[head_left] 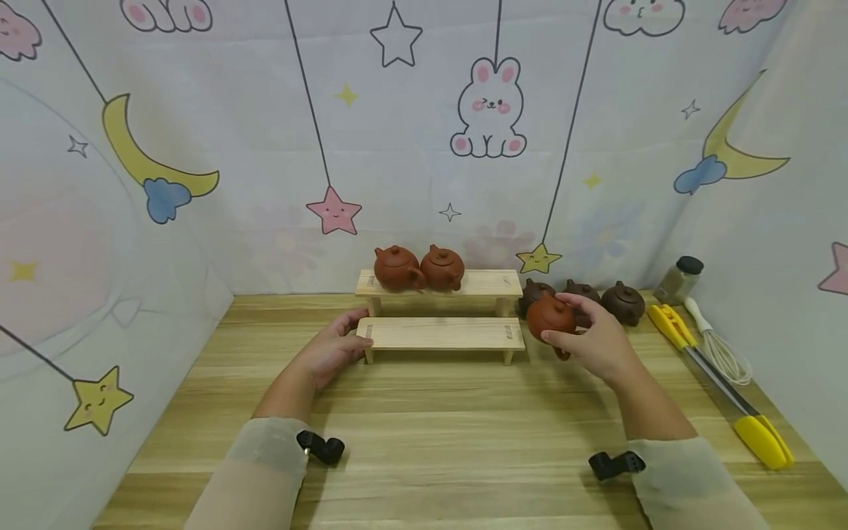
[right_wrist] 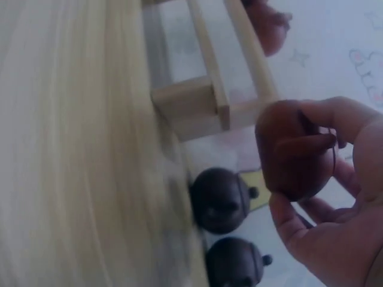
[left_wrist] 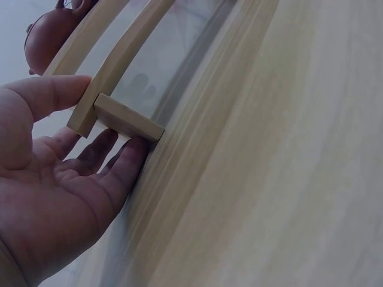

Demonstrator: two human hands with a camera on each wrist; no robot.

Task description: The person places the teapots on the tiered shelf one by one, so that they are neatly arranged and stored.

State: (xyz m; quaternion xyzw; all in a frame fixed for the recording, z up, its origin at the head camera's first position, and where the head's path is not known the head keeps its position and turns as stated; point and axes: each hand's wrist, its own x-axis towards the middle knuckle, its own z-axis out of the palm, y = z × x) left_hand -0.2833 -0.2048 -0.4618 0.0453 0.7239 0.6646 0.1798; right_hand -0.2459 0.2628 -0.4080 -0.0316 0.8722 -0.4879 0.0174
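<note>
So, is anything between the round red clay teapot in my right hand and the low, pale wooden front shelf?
Nothing visible stands between the held teapot and the front shelf; your left hand grips the shelf's left end.

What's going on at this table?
A person's right hand holds a round reddish-brown teapot above the wood-grain table, near the right end of the front pale wooden stand. The left hand holds that stand's left end. Two similar reddish-brown teapots sit side by side on the rear pale wooden stand. Three round dark-brown teapots stand to the right, two partly hidden.
</note>
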